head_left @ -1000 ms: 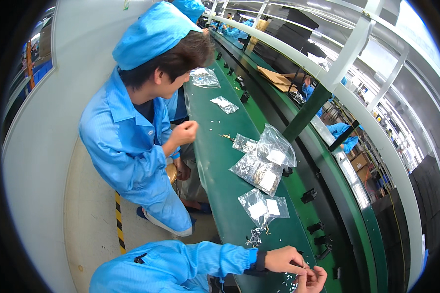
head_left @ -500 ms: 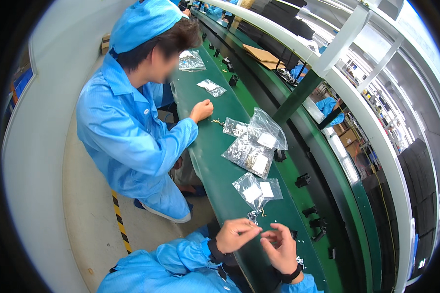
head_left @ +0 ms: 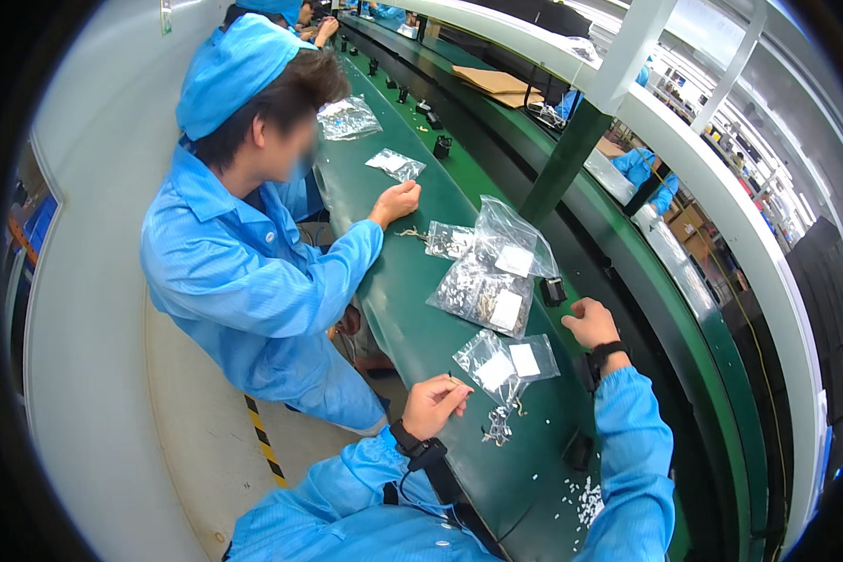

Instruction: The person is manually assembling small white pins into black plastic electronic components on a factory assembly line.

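My left hand is closed in a pinch over the near edge of the green bench, on a small thin piece, too small to name. Out to the right, my right hand reaches over the bench's far side with fingers half curled and a little apart, nothing visible in them. Just beyond its fingertips stands a black block-shaped part. Between the hands lie small clear bags with white labels, and a little heap of small metal parts sits below them.
Larger clear bags of small parts lie farther up the bench. White bits are scattered beside my right sleeve, near another black part. A co-worker in blue sits at left. A green-and-white post rises behind the bags.
My hands have moved apart: the right went forward and right toward the black part, while the left shifted slightly up and left, still pinching. The whole view has shifted a little.
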Available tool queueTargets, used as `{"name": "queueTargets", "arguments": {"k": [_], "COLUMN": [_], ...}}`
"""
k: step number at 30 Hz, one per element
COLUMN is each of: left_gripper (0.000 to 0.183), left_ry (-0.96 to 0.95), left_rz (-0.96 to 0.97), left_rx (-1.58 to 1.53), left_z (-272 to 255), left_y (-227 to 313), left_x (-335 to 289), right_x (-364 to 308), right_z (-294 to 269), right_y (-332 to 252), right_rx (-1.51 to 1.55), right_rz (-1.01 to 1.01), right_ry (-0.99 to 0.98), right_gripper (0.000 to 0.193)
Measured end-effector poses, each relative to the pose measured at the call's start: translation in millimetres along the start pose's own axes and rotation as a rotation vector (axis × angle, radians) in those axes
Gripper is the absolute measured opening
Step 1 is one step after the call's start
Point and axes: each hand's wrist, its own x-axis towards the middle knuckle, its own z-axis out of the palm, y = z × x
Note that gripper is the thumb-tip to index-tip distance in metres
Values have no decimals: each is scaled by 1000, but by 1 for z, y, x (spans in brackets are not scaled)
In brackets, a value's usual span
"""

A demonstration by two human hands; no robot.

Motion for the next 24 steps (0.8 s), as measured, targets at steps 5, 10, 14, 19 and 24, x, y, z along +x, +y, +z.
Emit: {"name": "queueTargets", "arguments": {"k": [5,10,14,19,24], "left_gripper": [18,19,19,19,19], "left_ry": [-72,-93,-82,-77,-73], "left_rz": [113,-25,-16,-43,-81], "left_rx": [106,177,164,150,124], "left_z": [-10,-2,-7,-2,-2], "left_y": [-15,5,7,13,11], "left_x": [0,3,3,2,0], "right_x": [52,67,66,50,22], "right_z": [50,93,47,19,25], "right_y": [-10,39,27,67,101], "right_rx": [-142,-205,-295,-745,-852], "right_rz": [412,302,237,38,-180], "right_ry": [38,154,-47,62,82], "right_gripper": [55,53,41,12,11]}}
